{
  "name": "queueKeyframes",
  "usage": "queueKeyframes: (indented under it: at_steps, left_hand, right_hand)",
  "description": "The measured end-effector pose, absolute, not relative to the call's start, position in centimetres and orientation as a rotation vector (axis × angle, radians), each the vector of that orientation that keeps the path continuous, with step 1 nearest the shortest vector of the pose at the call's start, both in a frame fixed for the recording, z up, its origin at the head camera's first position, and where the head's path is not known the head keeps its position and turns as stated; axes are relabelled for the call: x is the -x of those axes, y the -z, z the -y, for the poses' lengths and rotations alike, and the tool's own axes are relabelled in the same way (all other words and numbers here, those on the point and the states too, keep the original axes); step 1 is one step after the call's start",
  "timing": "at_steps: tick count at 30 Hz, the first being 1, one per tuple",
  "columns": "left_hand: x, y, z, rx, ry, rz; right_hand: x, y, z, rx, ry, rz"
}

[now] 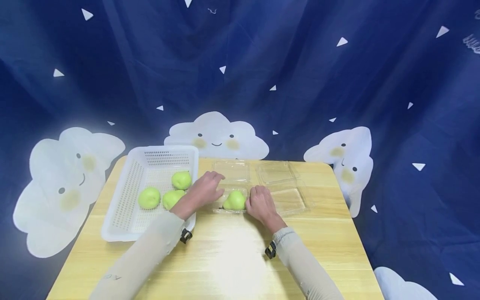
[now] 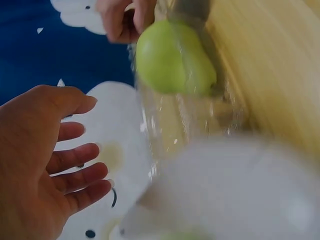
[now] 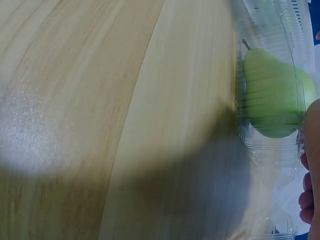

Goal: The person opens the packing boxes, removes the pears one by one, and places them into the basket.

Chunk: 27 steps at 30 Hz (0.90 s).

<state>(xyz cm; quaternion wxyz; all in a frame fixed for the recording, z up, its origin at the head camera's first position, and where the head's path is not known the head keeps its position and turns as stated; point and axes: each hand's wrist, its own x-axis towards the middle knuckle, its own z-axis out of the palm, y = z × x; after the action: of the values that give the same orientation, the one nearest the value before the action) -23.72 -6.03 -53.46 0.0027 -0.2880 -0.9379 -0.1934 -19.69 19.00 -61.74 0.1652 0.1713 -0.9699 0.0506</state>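
Note:
A green pear [image 1: 235, 201] lies in the near half of a clear plastic clamshell box [image 1: 219, 205], whose lid [image 1: 231, 170] is folded back behind it. My right hand [image 1: 260, 203], fingers curled, grips the box's right edge beside the pear; in the right wrist view the fingertips [image 3: 306, 200] are partly cut off. At the box's left side is my left hand [image 1: 205, 189]. The left wrist view shows this left hand [image 2: 50, 155] with spread, relaxed fingers and nothing in them, apart from the pear [image 2: 172, 60].
To the left stands a white perforated basket [image 1: 120, 208] holding green pears [image 1: 149, 198], one partly covered by the left arm. A second opened clear box [image 1: 290, 200] lies on the right of the wooden table [image 1: 322, 250]. Behind hangs a blue curtain [image 1: 240, 50] with clouds.

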Motion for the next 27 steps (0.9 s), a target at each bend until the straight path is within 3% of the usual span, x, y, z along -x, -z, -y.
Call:
queueKeyframes:
  at_steps: [27]
  left_hand:
    - [22.7,56.5,0.6,1.037,0.674,3.071]
  right_hand:
    - [19.6,61.9,-18.9,-0.508,-0.138,2.746]
